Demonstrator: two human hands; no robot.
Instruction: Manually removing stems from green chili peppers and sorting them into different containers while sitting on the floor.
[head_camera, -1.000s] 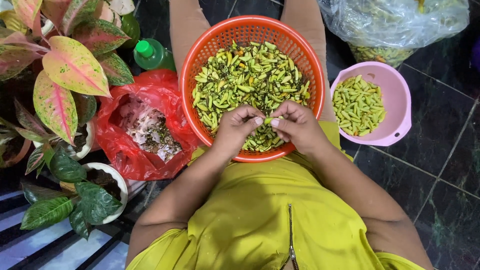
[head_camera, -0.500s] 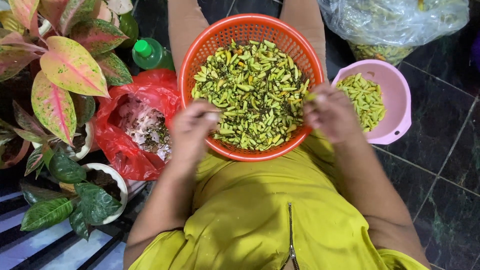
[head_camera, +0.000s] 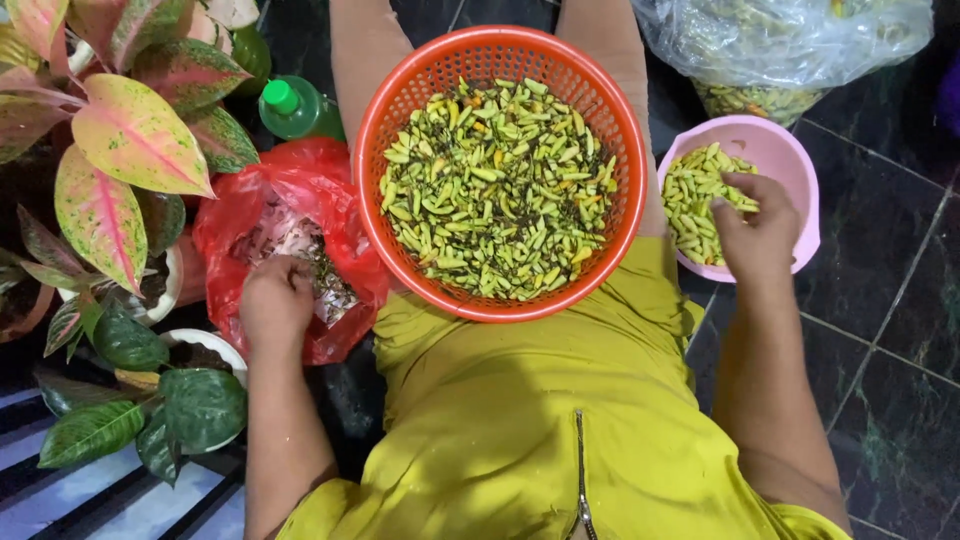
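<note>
An orange basket (head_camera: 395, 85) full of small green and yellow chillies (head_camera: 500, 185) rests on my lap. My left hand (head_camera: 275, 300) hangs over the open red plastic bag (head_camera: 235, 215) of stems and scraps, fingers curled; I cannot tell what it holds. My right hand (head_camera: 755, 230) reaches over the pink bowl (head_camera: 795, 165) of cleaned chillies (head_camera: 690, 200), fingertips touching the pile.
Potted plants with pink and green leaves (head_camera: 120, 150) crowd the left side. A green bottle (head_camera: 295, 105) stands behind the red bag. A clear plastic bag (head_camera: 790, 45) of more chillies lies at the top right on the dark tiled floor (head_camera: 890, 330).
Both hands left the middle of the basket and spread apart: the left went down to the red bag, the right across to the pink bowl.
</note>
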